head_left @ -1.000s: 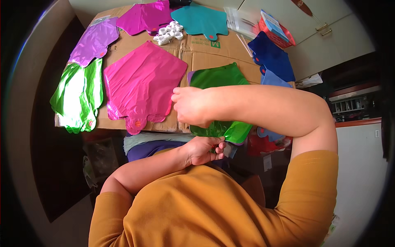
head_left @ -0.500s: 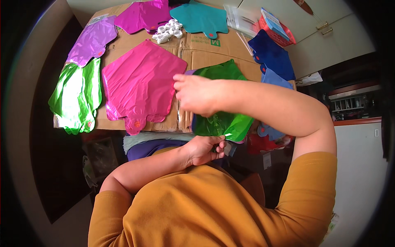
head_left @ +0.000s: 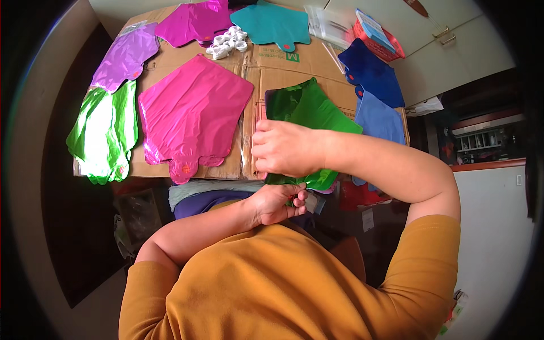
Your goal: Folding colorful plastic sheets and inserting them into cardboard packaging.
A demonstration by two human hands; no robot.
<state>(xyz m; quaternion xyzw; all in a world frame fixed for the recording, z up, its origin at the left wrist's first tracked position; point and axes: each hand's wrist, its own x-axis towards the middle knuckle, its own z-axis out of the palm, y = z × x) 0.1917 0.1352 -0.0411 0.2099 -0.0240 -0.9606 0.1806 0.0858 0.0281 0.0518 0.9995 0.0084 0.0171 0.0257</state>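
Both hands were on the dark green foil balloon [head_left: 309, 107] when I checked the head view. Right hand [head_left: 283, 148] had come across the body and lay curled over the balloon's lower left part, fingers folded down on the foil, pressing it flat against the cardboard sheet [head_left: 283, 65]. Left hand [head_left: 277, 203] sat lower, at the near edge of the cardboard, fingers pinched shut on the balloon's narrow neck, where a small dark piece showed between the fingertips; what that piece was, I couldn't tell.

That balloon lay uninflated near the middle of the cardboard, its tail hanging off the near edge toward the body. Just left of it was the pink foil balloon [head_left: 192, 113], flat too, and beyond that the light green foil balloons [head_left: 105, 133] draped over the left edge. Purple balloon [head_left: 124, 56], teal balloon [head_left: 272, 22] and a cluster of small white pieces [head_left: 226, 42] sat at the far side; two blue balloons [head_left: 371, 90] lay to the right.

My read on the foil: feather-light, limp, slick, and quick to crease or tear at the seams. I judged the neck the sound place to grip, with a flat palm steadying the body rather than a pinch.
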